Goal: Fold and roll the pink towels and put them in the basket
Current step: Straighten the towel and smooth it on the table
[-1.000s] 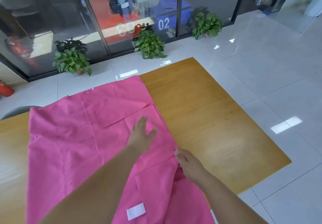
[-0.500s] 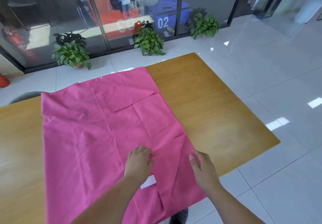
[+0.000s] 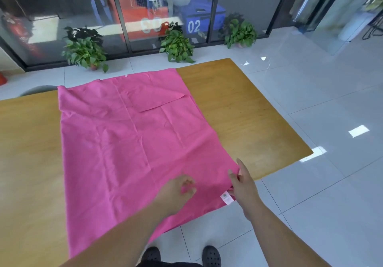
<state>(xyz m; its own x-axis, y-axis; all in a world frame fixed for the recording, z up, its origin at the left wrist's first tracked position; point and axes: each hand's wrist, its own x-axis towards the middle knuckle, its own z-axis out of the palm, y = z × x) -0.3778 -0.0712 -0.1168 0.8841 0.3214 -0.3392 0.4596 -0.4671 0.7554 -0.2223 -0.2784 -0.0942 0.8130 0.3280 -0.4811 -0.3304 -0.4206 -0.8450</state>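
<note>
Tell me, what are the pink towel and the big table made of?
The pink towel looks like thin, matte cloth, maybe microfibre: it keeps sharp fold creases and droops over the near edge. The table looks like wood or a wood-look laminate, smooth and slightly glossy: faint grain shows and light reflects off its top.

A wooden table (image 3: 238,111) with a yellow-brown top carries one pink towel (image 3: 124,142), spread flat and creased. The towel reaches the far edge and hangs over the near one, a small white label (image 3: 226,197) at its near right corner
</note>
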